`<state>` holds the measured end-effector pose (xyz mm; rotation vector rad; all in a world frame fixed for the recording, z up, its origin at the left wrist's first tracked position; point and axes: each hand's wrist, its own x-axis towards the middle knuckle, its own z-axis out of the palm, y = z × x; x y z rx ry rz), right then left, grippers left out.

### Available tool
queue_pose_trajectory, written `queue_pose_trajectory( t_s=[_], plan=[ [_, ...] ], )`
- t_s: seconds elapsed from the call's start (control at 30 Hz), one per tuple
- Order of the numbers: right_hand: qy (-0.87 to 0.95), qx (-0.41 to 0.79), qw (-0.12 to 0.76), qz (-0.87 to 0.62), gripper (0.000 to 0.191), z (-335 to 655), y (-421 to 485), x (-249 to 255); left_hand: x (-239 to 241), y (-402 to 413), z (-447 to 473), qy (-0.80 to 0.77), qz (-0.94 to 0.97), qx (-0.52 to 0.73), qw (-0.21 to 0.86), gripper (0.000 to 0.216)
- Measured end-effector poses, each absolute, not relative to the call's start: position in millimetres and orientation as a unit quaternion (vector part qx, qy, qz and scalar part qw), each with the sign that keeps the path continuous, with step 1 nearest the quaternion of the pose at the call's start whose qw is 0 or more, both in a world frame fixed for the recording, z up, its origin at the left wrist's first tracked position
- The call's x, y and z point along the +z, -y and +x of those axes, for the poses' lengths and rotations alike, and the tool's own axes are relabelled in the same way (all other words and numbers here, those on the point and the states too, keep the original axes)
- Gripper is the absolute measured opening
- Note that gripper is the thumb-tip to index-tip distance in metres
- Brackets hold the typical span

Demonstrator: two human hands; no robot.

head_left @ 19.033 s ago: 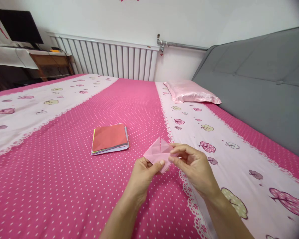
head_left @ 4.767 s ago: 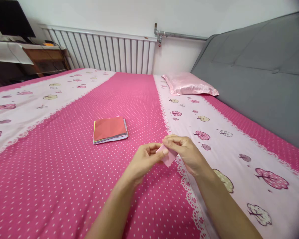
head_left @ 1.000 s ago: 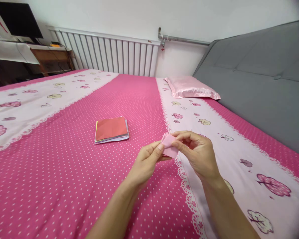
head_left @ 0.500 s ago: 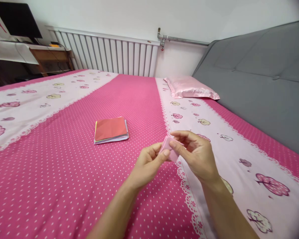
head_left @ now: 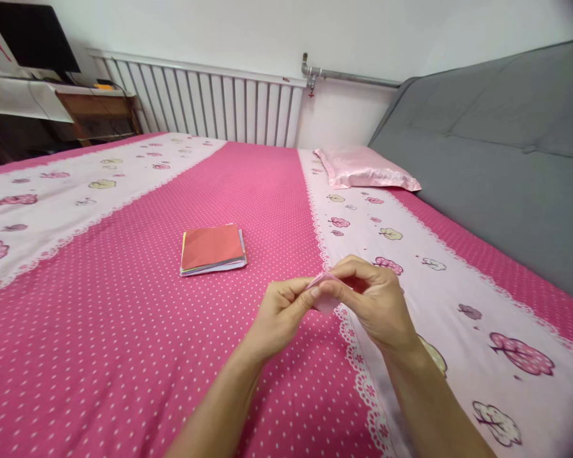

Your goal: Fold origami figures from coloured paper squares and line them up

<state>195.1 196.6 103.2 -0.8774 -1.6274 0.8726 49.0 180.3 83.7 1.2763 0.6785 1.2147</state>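
Note:
A small folded piece of pink paper (head_left: 323,294) is pinched between both my hands above the bed. My left hand (head_left: 279,315) grips its left side with thumb and fingers closed. My right hand (head_left: 375,299) curls over its right side, fingertips pressed on the top edge. Most of the paper is hidden by my fingers. A stack of coloured paper squares (head_left: 212,249) with a red sheet on top lies on the bed to the left, beyond my hands.
The bed (head_left: 100,331) has a pink dotted cover with pale tree-print strips. A pink satin pillow (head_left: 363,172) lies at the far end by the grey padded headboard (head_left: 496,165). A white radiator (head_left: 210,108) and a desk with a monitor (head_left: 33,41) stand behind.
The pink paper has gone from a wide open shape to a small folded piece. In the last second my fingers closed tighter over it and lowered it slightly.

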Motion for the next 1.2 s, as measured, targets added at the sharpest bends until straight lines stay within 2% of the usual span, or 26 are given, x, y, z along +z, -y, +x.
queue_pose_trajectory(
  t_s=[0.17,0.4,0.7,0.83,0.97,1.1,1.2],
  plan=[
    [0.666,0.379,0.523,-0.374,0.002,196.0,-199.4,100.8,79.2,-183.4,51.8,-0.284,0.511,0.533,0.612,0.022],
    [0.650,0.444,0.487,-0.379,0.016,197.3,-201.6,101.0,78.0,-183.0,54.6,-0.267,0.429,0.535,0.677,0.020],
    [0.576,0.513,0.513,-0.377,0.019,198.8,-207.9,98.7,77.4,-187.9,49.7,-0.270,0.356,0.550,0.706,0.020],
    [0.562,0.501,0.533,-0.386,0.024,199.0,-206.7,100.8,78.7,-190.3,48.1,-0.276,0.327,0.580,0.693,0.019],
    [0.590,0.483,0.522,-0.381,0.015,193.0,-203.9,98.5,78.0,-189.0,50.9,-0.292,0.341,0.600,0.662,0.018],
    [0.589,0.448,0.560,-0.373,0.011,186.6,-202.6,93.9,75.9,-186.8,53.1,-0.291,0.381,0.589,0.651,0.017],
    [0.600,0.420,0.558,-0.391,0.009,186.6,-202.1,94.3,75.5,-186.2,52.2,-0.285,0.392,0.588,0.647,0.016]
  ],
)
